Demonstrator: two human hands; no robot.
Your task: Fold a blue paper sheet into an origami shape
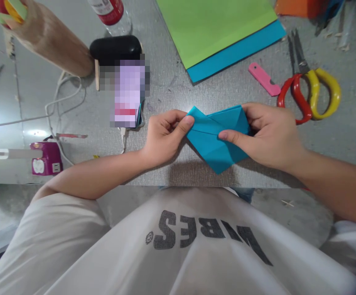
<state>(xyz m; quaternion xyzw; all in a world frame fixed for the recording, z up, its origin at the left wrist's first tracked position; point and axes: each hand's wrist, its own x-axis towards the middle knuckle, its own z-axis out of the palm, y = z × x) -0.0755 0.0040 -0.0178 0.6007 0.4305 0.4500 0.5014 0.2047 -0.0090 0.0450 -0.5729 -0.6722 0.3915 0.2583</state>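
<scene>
A folded sheet of blue paper (219,151) is held between my two hands, just above the near edge of the grey table. My left hand (167,133) pinches its left corner, thumb on top and fingers curled beneath. On the other side, my right hand (270,133) grips the paper's right part, its thumb pressed flat on the front and its fingers behind, mostly hidden. Fold lines and overlapping flaps show on the paper, with one point facing down toward me.
Green paper (221,28) lies over a blue sheet (236,51) at the back. Scissors (303,73) and a pink cutter (264,79) sit right. At left are a phone (128,90), black case (116,48), bottle (110,14), brown cylinder (55,39), cables and purple power adapter (46,157).
</scene>
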